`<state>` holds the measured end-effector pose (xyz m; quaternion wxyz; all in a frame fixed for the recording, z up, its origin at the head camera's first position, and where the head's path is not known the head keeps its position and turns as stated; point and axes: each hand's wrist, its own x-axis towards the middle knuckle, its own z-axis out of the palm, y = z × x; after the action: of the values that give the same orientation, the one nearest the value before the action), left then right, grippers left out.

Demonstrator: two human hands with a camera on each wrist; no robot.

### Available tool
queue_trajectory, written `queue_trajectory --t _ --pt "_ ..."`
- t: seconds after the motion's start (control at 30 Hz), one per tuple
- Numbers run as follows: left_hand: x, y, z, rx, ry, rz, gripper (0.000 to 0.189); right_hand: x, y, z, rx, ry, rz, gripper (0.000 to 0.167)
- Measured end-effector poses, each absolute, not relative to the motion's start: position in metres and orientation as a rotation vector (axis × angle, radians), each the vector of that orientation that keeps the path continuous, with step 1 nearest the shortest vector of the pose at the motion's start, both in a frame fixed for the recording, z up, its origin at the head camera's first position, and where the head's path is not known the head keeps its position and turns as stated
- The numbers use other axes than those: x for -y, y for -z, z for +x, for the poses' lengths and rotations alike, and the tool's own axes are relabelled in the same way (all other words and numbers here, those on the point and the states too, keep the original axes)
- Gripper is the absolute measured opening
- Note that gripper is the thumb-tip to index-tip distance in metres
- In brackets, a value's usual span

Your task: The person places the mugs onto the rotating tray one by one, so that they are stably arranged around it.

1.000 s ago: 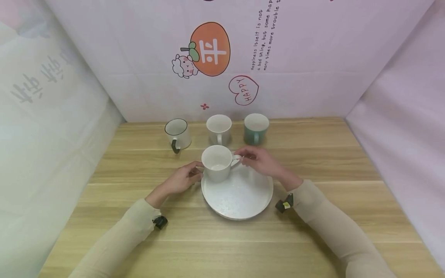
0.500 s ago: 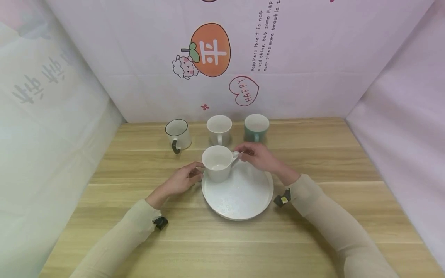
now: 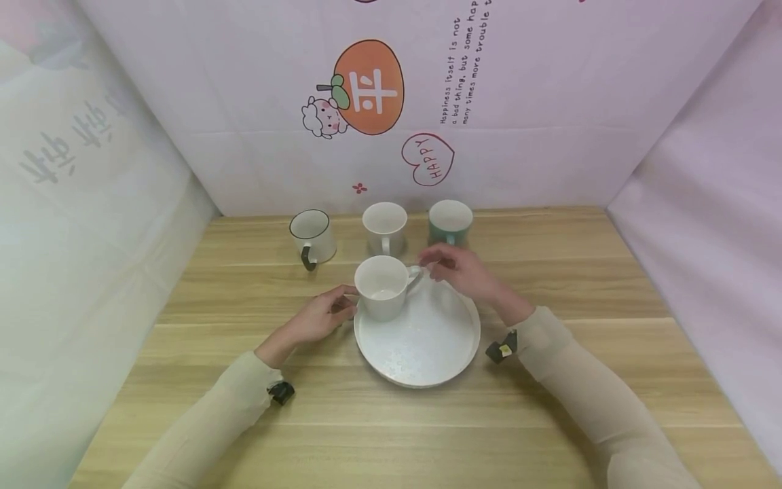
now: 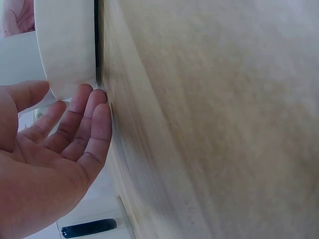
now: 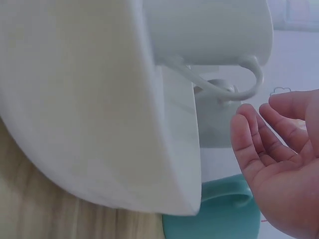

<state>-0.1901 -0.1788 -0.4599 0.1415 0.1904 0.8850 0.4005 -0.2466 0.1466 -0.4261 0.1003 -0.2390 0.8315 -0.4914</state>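
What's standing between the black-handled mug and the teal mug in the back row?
A plain white mug stands between the black-handled mug and the teal mug, apart from both; the head view shows it.

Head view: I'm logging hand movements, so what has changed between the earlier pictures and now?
The right hand has apparently let go of the front cup's handle and moved slightly away, toward the green cup. The left hand, plate, front cup and other cups stayed put.
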Motion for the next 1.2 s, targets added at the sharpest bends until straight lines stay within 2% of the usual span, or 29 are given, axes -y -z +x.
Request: queue_trajectory --t 0.47,1.2 --pt "0.181 0.458 -0.19 -2.538 -1.154 0.567 0.04 -0.168 0.421 -0.252 -2.497 1.553 -0.558 0.034" --pt "0.187 0.459 -0.186 -2.357 -1.303 0.499 0.044 -0.189 0.417 -0.257 -2.498 1.644 -0.466 0.03"
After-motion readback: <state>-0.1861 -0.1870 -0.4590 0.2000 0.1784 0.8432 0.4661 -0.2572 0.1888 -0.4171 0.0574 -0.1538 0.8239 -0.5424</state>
